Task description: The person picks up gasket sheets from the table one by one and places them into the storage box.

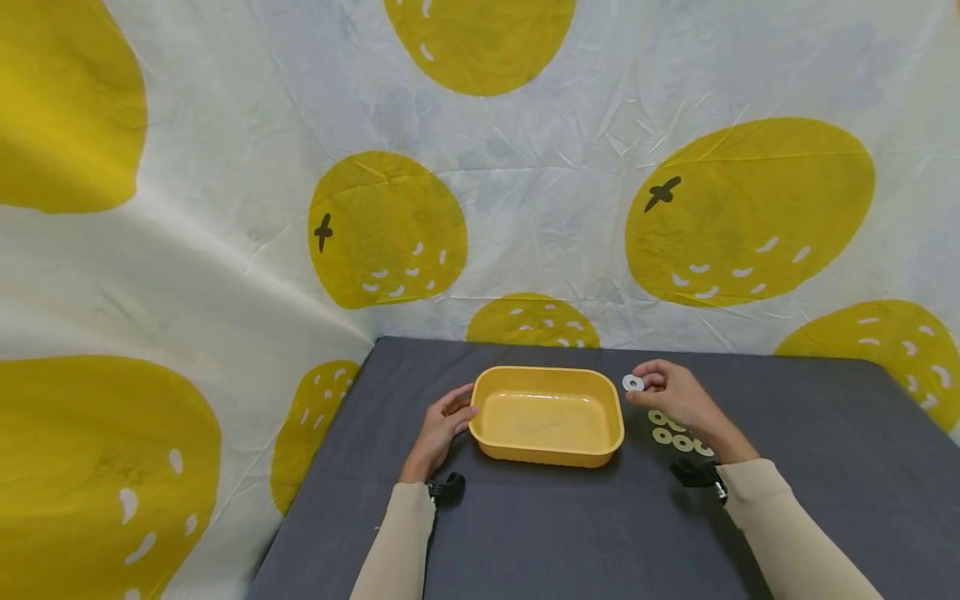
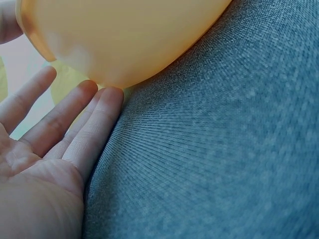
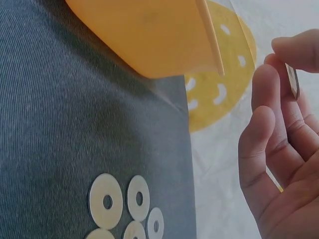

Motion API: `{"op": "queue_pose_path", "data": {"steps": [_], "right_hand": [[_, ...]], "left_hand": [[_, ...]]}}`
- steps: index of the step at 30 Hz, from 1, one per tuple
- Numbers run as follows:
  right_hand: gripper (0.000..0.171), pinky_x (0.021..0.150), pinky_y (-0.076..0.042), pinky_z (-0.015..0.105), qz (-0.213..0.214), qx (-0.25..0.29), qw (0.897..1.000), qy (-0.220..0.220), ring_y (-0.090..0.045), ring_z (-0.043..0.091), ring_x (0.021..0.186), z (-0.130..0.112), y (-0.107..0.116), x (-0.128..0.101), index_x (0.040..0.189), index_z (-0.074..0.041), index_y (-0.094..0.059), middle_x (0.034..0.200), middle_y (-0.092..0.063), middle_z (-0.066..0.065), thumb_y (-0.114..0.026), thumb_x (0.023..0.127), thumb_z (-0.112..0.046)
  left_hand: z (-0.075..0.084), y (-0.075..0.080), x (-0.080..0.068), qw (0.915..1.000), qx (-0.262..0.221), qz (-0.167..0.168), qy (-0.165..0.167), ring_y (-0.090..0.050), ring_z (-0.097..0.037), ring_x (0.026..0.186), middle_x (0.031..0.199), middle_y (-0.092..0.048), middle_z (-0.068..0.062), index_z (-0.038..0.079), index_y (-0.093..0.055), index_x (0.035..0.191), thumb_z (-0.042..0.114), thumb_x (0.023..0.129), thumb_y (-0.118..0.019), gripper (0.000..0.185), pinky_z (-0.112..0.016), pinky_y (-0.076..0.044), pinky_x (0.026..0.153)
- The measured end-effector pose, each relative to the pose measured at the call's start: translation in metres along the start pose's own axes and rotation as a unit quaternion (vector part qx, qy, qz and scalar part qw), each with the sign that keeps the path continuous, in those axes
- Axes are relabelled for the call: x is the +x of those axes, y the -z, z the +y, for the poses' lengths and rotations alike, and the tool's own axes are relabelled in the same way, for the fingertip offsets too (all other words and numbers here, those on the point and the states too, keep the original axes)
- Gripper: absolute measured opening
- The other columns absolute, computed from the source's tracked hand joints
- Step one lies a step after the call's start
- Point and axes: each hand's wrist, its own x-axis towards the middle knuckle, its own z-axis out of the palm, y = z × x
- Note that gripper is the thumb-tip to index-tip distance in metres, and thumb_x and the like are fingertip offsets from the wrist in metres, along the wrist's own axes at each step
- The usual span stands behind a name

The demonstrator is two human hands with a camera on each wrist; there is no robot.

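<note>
An empty yellow plastic tub (image 1: pixel 547 414) stands on the grey cloth table (image 1: pixel 570 533). My left hand (image 1: pixel 442 425) rests against the tub's left wall with straight fingers (image 2: pixel 94 114) touching the tub (image 2: pixel 124 40). My right hand (image 1: pixel 671 392) hovers beside the tub's right rim and pinches a white washer (image 1: pixel 633 382) between thumb and fingertips; the washer (image 3: pixel 293 82) appears edge-on in the right wrist view. Several more washers (image 1: pixel 678 437) lie flat on the table under that hand, seen as the washers (image 3: pixel 124 204) below the tub (image 3: pixel 149 35).
A white backdrop with big yellow fruit shapes (image 1: pixel 750 208) hangs behind and left of the table. The table's left edge (image 1: pixel 315 475) runs close to my left arm. Grey cloth stretches to the right of the washers.
</note>
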Motion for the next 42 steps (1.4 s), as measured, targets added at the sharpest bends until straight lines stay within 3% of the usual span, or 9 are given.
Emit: {"op": "queue_pose_path", "data": {"steps": [9,22,42], "right_hand": [[0.047,0.067,-0.054,0.024,-0.001,-0.001,0.999,0.034,-0.06,0.015,0.082,-0.012,-0.013,0.006,0.123,0.006,-0.058,0.101,-0.066,0.014,-0.079,0.091,-0.021],[0.039,0.061,-0.046,0.026,0.015,-0.046,0.997,0.065,-0.051,0.022,0.079,-0.015,-0.027,0.017,0.116,-0.001,-0.063,0.096,-0.059,0.011,-0.081,0.089,-0.024],[0.035,0.062,-0.043,0.028,-0.003,-0.057,0.996,0.067,-0.049,0.022,0.078,-0.03,-0.047,0.026,0.117,-0.005,-0.064,0.1,-0.06,0.011,-0.08,0.09,-0.022]], "left_hand": [[0.003,-0.001,0.0,1.0,0.005,0.003,0.001,-0.067,-0.02,0.118,0.137,-0.063,-0.014,0.021,-0.057,0.146,0.024,0.095,-0.075,0.055,-0.033,-0.058,0.096],[0.003,0.001,0.001,1.0,-0.005,0.004,0.0,-0.066,-0.022,0.119,0.139,-0.063,-0.017,0.018,-0.057,0.147,0.02,0.096,-0.073,0.053,-0.032,-0.058,0.096],[0.001,0.001,-0.001,0.9999,0.004,-0.008,-0.005,-0.067,-0.021,0.117,0.14,-0.061,-0.018,0.019,-0.055,0.148,0.02,0.097,-0.072,0.054,-0.031,-0.059,0.094]]}}
